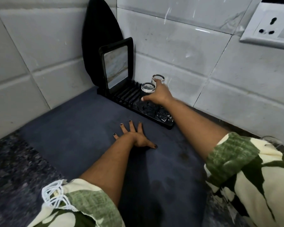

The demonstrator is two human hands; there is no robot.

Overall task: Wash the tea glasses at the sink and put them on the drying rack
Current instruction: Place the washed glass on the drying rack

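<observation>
The right hand reaches over the drying rack, its fingers spread around the far glass, thumb stretched out to the left; whether the fingers actually grip that glass I cannot tell. The left hand lies flat on the dark mat, fingers straight and spread, nails painted dark.

Two glasses stand upside down on the rack: the far one by the wall and a second glass just beside it, nearer the middle of the rack. One black-framed board stands upright in the rack's left end slots.

The rack sits at the back of the counter, in the corner of the white tiled wall. The counter is speckled stone, showing at the mat's left edge. One wall socket is mounted at the upper right.
</observation>
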